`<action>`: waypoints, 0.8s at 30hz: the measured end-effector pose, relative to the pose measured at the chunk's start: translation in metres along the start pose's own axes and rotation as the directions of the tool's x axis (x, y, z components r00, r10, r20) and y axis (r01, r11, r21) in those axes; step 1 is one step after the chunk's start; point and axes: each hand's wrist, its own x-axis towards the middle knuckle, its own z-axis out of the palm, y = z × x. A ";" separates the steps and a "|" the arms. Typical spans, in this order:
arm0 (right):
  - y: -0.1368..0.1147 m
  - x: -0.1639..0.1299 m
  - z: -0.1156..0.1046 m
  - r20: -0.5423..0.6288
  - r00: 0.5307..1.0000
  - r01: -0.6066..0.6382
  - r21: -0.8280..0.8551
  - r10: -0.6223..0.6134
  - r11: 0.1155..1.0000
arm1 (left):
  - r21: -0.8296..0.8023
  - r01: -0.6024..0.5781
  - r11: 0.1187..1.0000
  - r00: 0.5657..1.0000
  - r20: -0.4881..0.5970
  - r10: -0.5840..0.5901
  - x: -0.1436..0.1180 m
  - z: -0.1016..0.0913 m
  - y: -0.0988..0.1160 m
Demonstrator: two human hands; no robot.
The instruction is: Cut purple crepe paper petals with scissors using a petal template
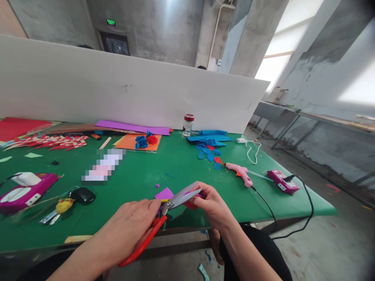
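My left hand (135,218) is closed round the red-handled scissors (175,200), above the table's front edge. The blades are spread apart and point toward my right hand. Near the blade tips, my right hand (212,205) is closed on a small piece of paper (190,203), red with some purple showing; the fingers partly cover it. Just behind the scissors a purple paper piece (164,194) lies on the green table (140,171). A narrow yellow thing (165,200) shows by my left fingertips; I cannot make out what it is.
A pink glue gun (239,173) lies right, its cord trailing off the edge. Blue paper scraps (207,151), a red-lidded jar (188,125) and paper flowers (142,142) sit farther back. Keys with a yellow charm (65,205) and a purple power strip (32,191) are left. A white board (125,86) stands behind.
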 end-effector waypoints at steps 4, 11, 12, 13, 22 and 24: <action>-0.001 0.000 0.001 0.007 1.000 0.001 0.007 -0.001 1.000 | 0.000 0.002 1.000 1.000 0.002 -0.002 0.000 -0.002 0.002; -0.002 0.001 0.002 -0.016 1.000 -0.005 0.005 0.005 1.000 | 0.017 0.000 1.000 1.000 -0.010 0.000 0.000 0.000 -0.001; -0.001 0.001 0.001 -0.019 1.000 -0.005 0.003 0.005 1.000 | 0.022 -0.001 1.000 1.000 -0.011 0.001 0.001 0.000 -0.001; -0.001 0.001 0.001 -0.018 1.000 -0.004 0.001 0.004 1.000 | 0.025 0.000 1.000 1.000 -0.011 0.000 0.001 0.001 -0.001; -0.004 0.001 0.003 -0.008 1.000 0.002 -0.005 -0.002 1.000 | 0.021 0.010 1.000 1.000 0.005 -0.011 0.002 -0.001 0.001; -0.004 0.001 0.003 -0.005 1.000 0.005 -0.010 -0.005 1.000 | 0.024 0.010 1.000 1.000 -0.002 -0.010 0.002 -0.001 0.000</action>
